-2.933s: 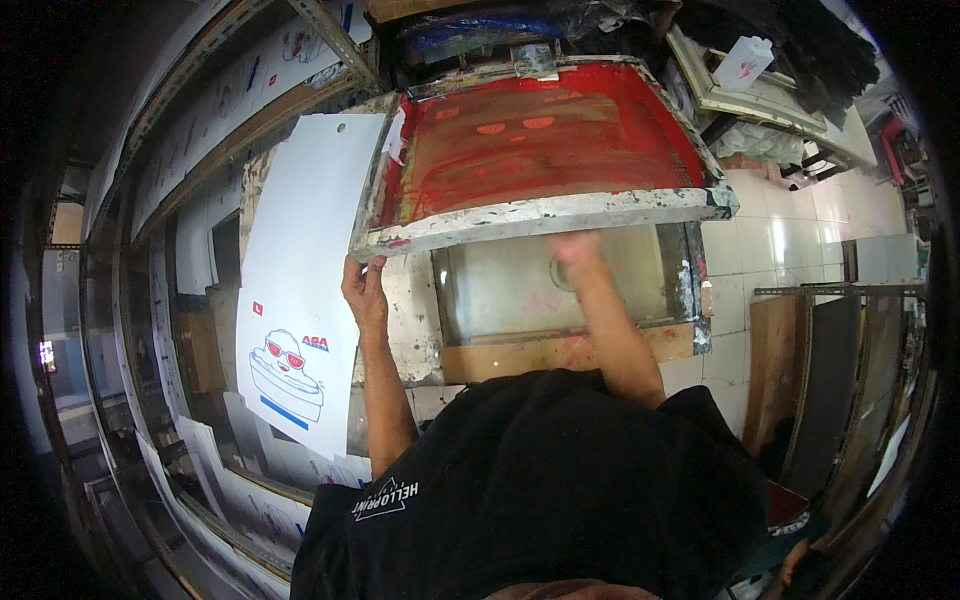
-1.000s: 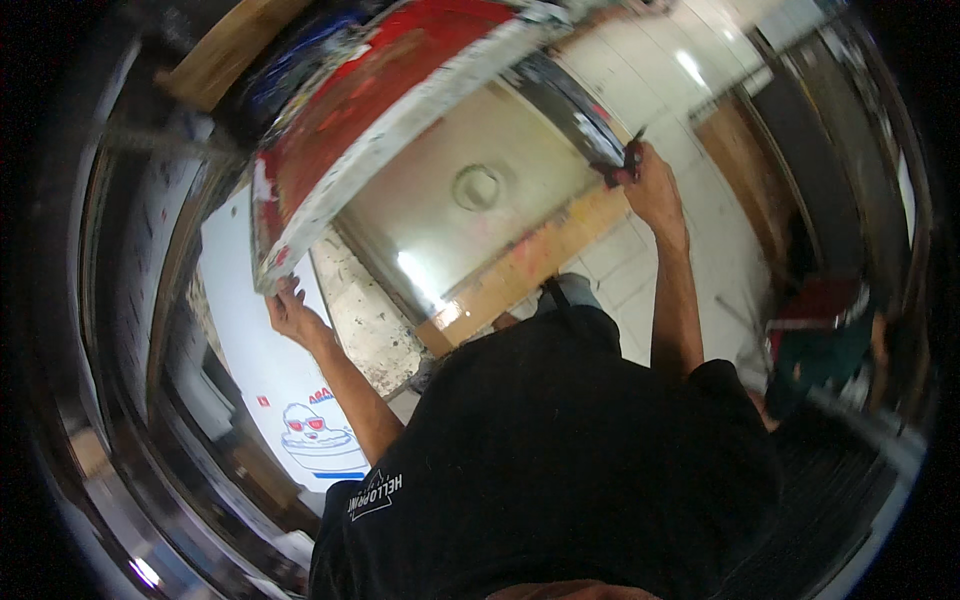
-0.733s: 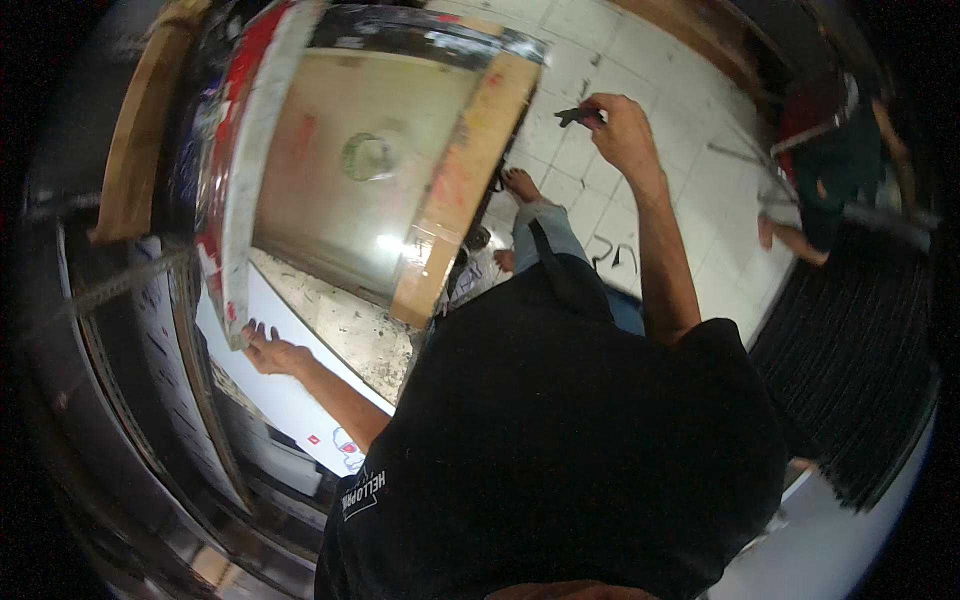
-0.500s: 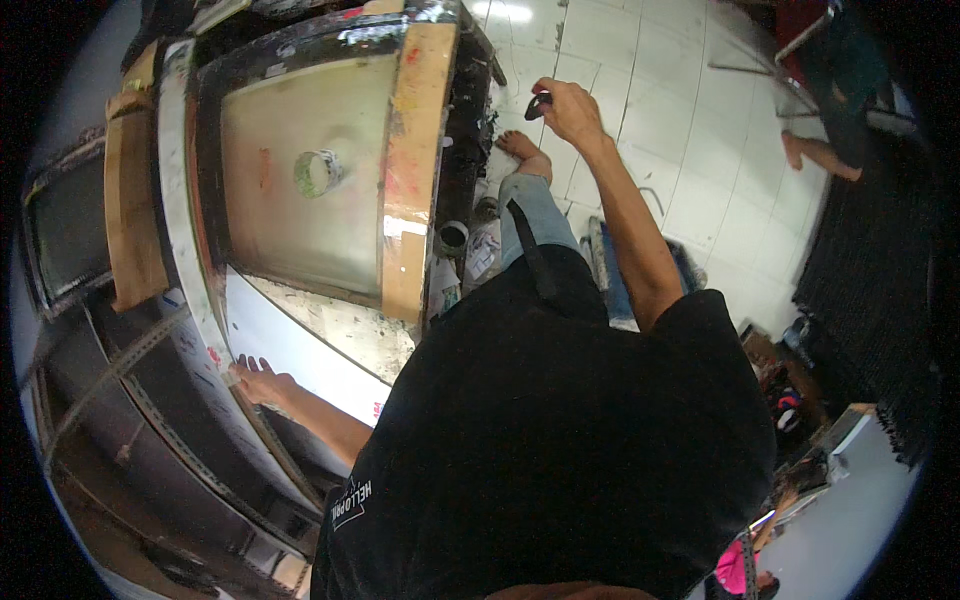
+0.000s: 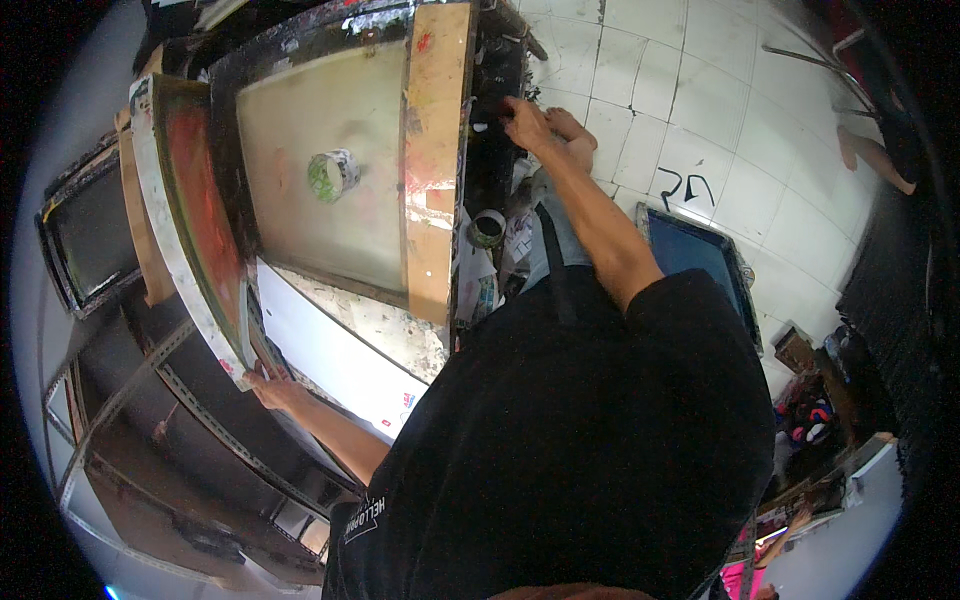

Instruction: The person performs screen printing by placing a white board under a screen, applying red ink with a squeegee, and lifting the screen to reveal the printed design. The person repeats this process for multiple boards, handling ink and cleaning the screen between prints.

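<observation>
My left hand (image 5: 278, 391) is closed on the lower end of a screen printing frame (image 5: 182, 235). That frame has a pale, paint-marked edge and reddish mesh, and stands tilted beside the work table. My right hand (image 5: 527, 126) reaches forward to the table's dark side (image 5: 497, 85), its fingers bent together. Whatever sits in them blends into the black behind. A white sheet with small red and blue prints (image 5: 335, 350) lies between the two hands, on the near part of the table.
On the table lies a pale translucent screen (image 5: 290, 230) with a paint-smeared tub (image 5: 333, 175) on it and brown tape (image 5: 437, 150) along one side. A dark cup (image 5: 487, 229) stands beside it. A blue framed screen (image 5: 700, 260) rests on the tiles. Metal racks (image 5: 120, 400) stand left.
The framed screen by my left hand has tilted up, showing its reddish mesh. My right hand, earlier holding a small black object over the floor, has moved left to the table's dark side.
</observation>
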Tool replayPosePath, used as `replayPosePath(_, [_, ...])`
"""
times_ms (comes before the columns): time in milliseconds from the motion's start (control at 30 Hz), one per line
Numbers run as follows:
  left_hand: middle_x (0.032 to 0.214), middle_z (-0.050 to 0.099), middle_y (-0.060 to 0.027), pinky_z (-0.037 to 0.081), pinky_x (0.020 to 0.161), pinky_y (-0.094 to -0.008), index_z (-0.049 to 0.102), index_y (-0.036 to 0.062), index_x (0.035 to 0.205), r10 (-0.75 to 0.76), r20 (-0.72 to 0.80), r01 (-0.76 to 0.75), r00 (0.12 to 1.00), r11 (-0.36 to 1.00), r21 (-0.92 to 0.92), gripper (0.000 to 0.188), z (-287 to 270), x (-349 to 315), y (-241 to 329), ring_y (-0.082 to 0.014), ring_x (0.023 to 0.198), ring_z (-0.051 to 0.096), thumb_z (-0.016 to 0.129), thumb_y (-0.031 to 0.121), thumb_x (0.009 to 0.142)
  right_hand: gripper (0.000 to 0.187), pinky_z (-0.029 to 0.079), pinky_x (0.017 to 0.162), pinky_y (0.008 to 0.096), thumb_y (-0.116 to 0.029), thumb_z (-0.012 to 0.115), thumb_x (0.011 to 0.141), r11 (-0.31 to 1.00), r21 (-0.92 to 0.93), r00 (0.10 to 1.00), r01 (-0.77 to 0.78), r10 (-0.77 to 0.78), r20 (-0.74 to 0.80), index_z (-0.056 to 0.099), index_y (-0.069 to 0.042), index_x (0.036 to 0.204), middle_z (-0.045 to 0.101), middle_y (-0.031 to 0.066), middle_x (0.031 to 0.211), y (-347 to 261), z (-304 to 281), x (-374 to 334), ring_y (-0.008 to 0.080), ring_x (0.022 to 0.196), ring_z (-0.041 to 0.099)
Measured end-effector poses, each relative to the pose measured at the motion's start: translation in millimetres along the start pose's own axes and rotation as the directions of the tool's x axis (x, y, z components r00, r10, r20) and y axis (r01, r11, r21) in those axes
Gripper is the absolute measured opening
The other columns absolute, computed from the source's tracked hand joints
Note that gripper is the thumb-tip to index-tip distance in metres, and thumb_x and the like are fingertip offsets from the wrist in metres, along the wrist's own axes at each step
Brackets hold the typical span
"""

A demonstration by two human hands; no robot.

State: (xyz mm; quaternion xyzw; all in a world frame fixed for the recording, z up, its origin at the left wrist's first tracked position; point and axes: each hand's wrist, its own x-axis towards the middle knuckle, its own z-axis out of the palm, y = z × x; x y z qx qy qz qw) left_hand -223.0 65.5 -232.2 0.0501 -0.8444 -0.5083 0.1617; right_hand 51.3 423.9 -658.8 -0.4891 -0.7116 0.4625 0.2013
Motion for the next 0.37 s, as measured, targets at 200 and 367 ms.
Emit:
replayPosePath(200, [0.112, 0.06, -0.0095, 0.046, 0.079, -0.0415, 0.051, 0.0021, 0.124, -0.067, -0.043, 0.065, 0.997, 0.997, -0.032, 0.055, -25, 5, -10, -0.0284, 0.104, 0.054, 0.055, 0.045, 0.091, 0.048, 0.049, 0.081, 0.0481, -0.01, 0.066, 0.07, 0.963, -0.258, 0.975, 0.073, -0.015, 0.221, 0.056, -0.007, 0.117, 0.058, 0.0207, 0.112, -16, 45, -15, 0.041, 0.101, 0.057])
replayPosePath(367, [0.121, 0.057, -0.0133, 0.045, 0.088, -0.0454, 0.045, 0.0032, 0.133, -0.093, -0.007, 0.094, 0.996, 0.995, 0.026, 0.065, -25, 32, -17, -0.0325, 0.111, 0.053, 0.057, 0.049, 0.088, 0.083, 0.048, 0.088, 0.0527, -0.027, 0.077, 0.065, 0.64, -0.52, 0.82, 0.565, -0.505, 0.27, 0.038, -0.018, 0.138, 0.039, 0.016, 0.14, 42, 172, -39, 0.031, 0.123, 0.045])
